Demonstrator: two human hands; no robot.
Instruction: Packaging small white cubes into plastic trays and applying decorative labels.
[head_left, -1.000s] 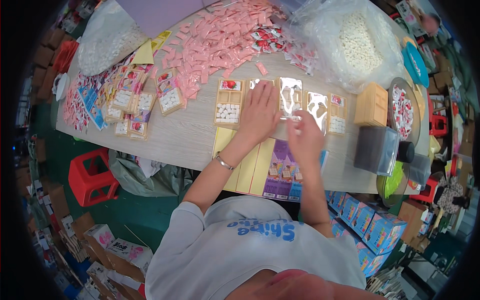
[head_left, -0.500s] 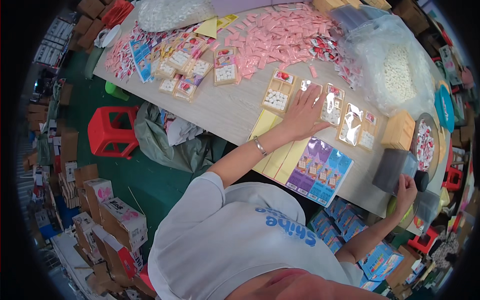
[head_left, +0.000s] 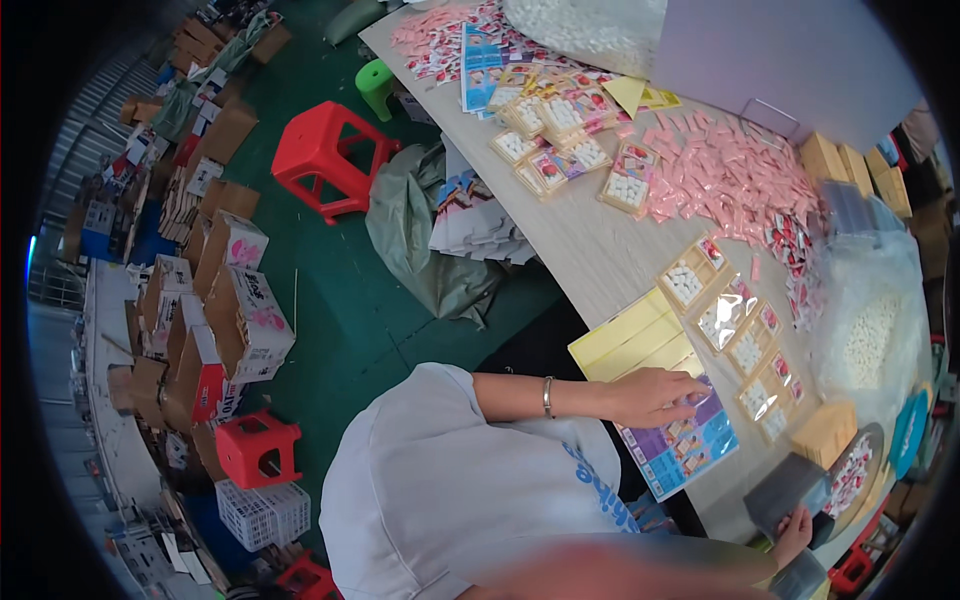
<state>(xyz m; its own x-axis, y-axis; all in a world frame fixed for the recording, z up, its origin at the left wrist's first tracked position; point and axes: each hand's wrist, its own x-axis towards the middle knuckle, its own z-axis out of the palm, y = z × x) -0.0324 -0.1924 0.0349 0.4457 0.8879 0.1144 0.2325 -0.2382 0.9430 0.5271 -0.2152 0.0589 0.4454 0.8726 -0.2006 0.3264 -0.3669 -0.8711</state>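
My left hand [head_left: 655, 397], with a bracelet at its wrist, hovers over or rests on the purple part of the printed card sheets [head_left: 690, 455]; its fingers are loosely bent and apart, and I see nothing held. Beyond it stands a slanting row of clear-wrapped trays [head_left: 728, 315] with white pellets and small red-and-white packets. My right hand [head_left: 793, 535] is at the lower right, beside a grey translucent bin [head_left: 785, 492]. Its fingers are bent together near the bin's edge, and what they pinch, if anything, is too small to make out. Yellow sheets [head_left: 640, 330] lie by the printed ones.
Pink sachets [head_left: 730, 175] are heaped at the table's far side, with more filled trays [head_left: 560, 110] left of them. A clear bag of white pellets [head_left: 870, 335] and a stack of wooden trays [head_left: 825, 432] stand to the right. A red stool [head_left: 330, 160] is on the floor left.
My left hand has come off the wrapped trays and back onto the printed sheets. The whole view has swung left, showing more floor. My right hand stays by the grey bin.
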